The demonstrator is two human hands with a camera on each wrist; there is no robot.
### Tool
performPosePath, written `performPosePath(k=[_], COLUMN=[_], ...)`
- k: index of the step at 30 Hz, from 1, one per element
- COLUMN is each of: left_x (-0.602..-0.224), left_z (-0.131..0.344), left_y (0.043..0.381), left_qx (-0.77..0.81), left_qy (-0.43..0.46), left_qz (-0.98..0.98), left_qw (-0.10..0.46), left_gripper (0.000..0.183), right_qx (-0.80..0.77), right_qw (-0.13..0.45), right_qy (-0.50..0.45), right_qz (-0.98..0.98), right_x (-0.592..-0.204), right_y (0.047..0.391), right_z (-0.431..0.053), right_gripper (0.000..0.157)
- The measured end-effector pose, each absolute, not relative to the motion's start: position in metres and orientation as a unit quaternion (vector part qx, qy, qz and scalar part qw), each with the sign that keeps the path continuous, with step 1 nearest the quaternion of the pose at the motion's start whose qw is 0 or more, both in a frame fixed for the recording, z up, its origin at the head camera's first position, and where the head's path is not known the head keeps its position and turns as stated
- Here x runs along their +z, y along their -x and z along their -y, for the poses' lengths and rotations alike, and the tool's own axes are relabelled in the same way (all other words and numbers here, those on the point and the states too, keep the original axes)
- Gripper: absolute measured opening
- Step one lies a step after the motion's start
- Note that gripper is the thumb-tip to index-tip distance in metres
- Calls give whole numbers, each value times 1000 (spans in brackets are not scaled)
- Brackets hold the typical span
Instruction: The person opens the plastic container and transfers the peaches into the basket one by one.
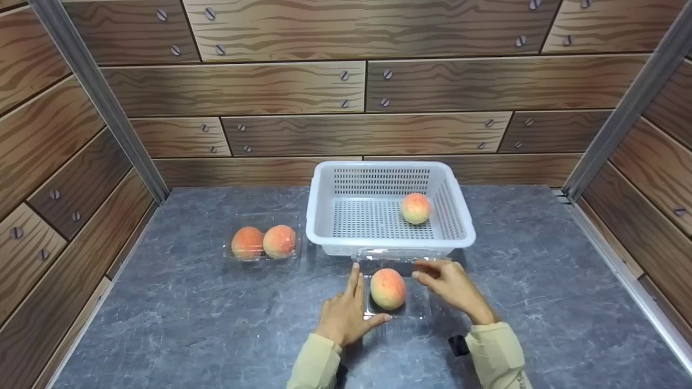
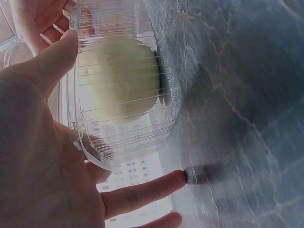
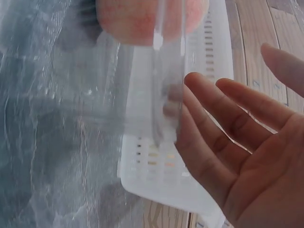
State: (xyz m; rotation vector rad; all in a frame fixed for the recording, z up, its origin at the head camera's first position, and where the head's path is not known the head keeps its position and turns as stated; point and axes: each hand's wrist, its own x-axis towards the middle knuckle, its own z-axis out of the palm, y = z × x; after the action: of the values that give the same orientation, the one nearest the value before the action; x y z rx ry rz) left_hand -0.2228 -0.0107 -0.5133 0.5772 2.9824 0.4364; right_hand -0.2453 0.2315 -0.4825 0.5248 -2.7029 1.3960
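Note:
A clear plastic clamshell box [image 1: 419,308] stands on the table with its lid [image 1: 400,254] raised at the back. One peach [image 1: 388,289] sits in its left part; through the ribbed wall, the left wrist view shows that peach [image 2: 118,78] pale and blurred. My left hand [image 1: 346,313] lies along the box's left side, fingers stretched forward and thumb at the front rim. At the box's right rear is my right hand [image 1: 451,283], its loosely bent fingers [image 3: 209,128] right beside the clear wall in the right wrist view.
Behind the box stands a white plastic basket [image 1: 319,216] with one peach [image 1: 416,208] inside. To its left, another clear box [image 1: 265,220] holds two peaches [image 1: 247,243]. Wood-patterned walls [image 1: 367,135] enclose the grey marbled table [image 1: 216,324] at the back and sides.

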Motion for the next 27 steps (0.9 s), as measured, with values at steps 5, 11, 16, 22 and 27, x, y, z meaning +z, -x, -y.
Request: performPosePath(k=[5, 11, 16, 22, 27], left_x=[-514, -513, -513, -513, -512], left_z=[11, 10, 11, 11, 10], left_y=[223, 223, 222, 223, 223], left_qx=[142, 131, 129, 128, 133], left_qy=[-189, -188, -189, -191, -189], left_qz=[-971, -973, -973, -973, -972], left_qw=[35, 40, 33, 25, 33], left_gripper=[104, 104, 104, 104, 104], right_qx=[422, 399, 340, 299, 293], right_qw=[33, 30, 51, 34, 4], right_qy=[-203, -230, -253, -248, -246], right_qz=[883, 887, 904, 921, 924], right_x=[-483, -484, -483, -484, -485], right_y=[248, 249, 249, 248, 247], right_z=[-221, -209, -198, -186, -178], right_gripper=[33, 33, 35, 48, 59])
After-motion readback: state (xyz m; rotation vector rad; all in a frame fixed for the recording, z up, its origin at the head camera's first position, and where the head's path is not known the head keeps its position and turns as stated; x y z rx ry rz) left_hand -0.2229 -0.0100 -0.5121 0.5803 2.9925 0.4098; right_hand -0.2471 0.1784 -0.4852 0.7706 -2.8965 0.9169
